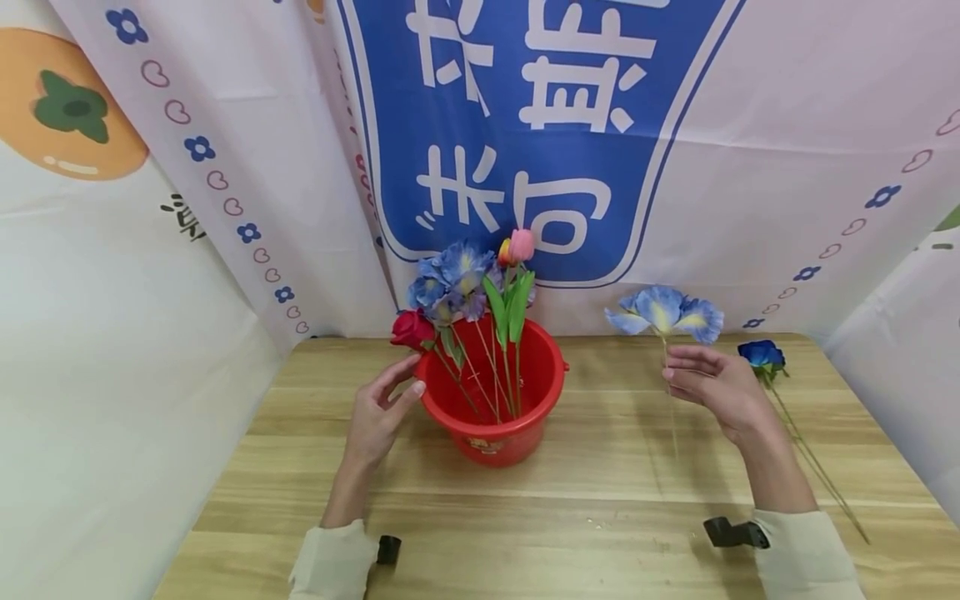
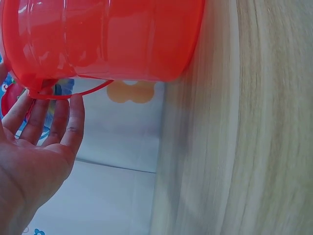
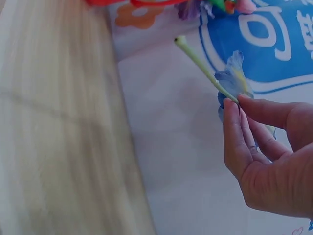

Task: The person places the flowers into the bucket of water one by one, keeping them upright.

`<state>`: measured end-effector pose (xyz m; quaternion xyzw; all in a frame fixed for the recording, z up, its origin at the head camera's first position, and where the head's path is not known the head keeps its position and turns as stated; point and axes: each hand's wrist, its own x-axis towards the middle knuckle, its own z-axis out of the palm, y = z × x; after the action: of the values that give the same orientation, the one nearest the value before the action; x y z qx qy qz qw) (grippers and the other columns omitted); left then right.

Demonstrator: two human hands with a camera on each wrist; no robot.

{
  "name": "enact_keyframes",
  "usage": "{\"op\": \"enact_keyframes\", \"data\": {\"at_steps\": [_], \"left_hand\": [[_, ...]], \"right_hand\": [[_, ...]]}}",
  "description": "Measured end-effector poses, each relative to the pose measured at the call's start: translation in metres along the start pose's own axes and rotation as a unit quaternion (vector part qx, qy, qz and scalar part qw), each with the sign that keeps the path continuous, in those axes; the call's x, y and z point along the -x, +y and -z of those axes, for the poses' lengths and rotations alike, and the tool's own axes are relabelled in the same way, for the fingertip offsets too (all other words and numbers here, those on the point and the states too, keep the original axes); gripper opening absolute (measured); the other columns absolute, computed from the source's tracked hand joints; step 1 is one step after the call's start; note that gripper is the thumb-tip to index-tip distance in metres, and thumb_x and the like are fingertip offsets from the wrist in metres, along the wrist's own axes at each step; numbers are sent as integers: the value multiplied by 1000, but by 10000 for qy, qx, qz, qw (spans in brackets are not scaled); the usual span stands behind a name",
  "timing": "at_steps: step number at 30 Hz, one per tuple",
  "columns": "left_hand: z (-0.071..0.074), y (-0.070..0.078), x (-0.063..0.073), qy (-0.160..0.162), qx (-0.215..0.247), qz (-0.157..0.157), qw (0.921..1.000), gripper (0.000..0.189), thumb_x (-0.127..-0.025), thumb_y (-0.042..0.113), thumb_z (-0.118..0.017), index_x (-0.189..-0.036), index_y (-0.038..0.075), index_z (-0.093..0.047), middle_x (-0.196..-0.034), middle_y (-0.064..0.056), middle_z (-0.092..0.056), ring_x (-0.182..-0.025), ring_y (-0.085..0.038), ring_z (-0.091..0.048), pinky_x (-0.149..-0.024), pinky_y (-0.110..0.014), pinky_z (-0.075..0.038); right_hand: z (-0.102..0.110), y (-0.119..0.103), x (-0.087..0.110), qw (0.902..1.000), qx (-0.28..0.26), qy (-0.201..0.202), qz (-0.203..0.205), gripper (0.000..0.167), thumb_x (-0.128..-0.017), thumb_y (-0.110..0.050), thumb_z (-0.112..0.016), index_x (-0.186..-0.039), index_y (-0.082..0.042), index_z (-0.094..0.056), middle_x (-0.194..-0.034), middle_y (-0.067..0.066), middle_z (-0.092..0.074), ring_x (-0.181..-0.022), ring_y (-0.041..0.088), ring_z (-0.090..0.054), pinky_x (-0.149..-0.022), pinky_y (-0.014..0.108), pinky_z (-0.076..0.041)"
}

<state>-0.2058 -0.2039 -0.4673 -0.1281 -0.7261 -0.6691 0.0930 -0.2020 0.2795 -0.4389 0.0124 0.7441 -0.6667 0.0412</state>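
Observation:
In the head view, my right hand (image 1: 712,387) pinches the thin stem of a blue iris-like flower (image 1: 660,310) between thumb and fingers. Its bloom points up; the right wrist view shows the stem's cut end (image 3: 181,41) beyond the fingertips. A red bucket (image 1: 498,446) stands left of it, holding blue-purple flowers (image 1: 457,279), a red rose (image 1: 412,329) and pink and yellow tulips (image 1: 517,246). My left hand (image 1: 378,412) touches the bucket's left rim with thumb and fingertips. Its fingers reach nearly straight to the thin red handle (image 2: 95,89) in the left wrist view.
A dark blue rose (image 1: 763,354) with a long stem lies on the wooden table (image 1: 600,542), right of my right hand. Behind the table hangs a printed cloth (image 1: 772,192) with a blue sign. White cloth also hangs at both sides.

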Motion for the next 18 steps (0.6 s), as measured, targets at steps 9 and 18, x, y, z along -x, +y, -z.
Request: {"op": "enact_keyframes", "data": {"at_steps": [9,18], "left_hand": [[-1,0,0,-21,-52,-5,10000,47,-102,2,-68,-148,-6,-59,-150,-25,-61,-128,-8,-62,-98,-20,-60],[0,-1,1,-18,-23,-24,10000,47,-103,2,-67,-148,-7,-58,-150,-26,-60,-128,-7,-62,-98,-19,-60]], "right_hand": [[-23,-34,5,9965,-582,273,542,30,-98,-8,-78,-126,-14,-68,-107,-8,-77,-94,6,-78,-85,25,-66],[-61,-76,4,9907,-686,376,1113,28,-96,0,-78,-118,-16,-75,-103,-7,-79,-91,5,-78,-82,24,-66]]}}
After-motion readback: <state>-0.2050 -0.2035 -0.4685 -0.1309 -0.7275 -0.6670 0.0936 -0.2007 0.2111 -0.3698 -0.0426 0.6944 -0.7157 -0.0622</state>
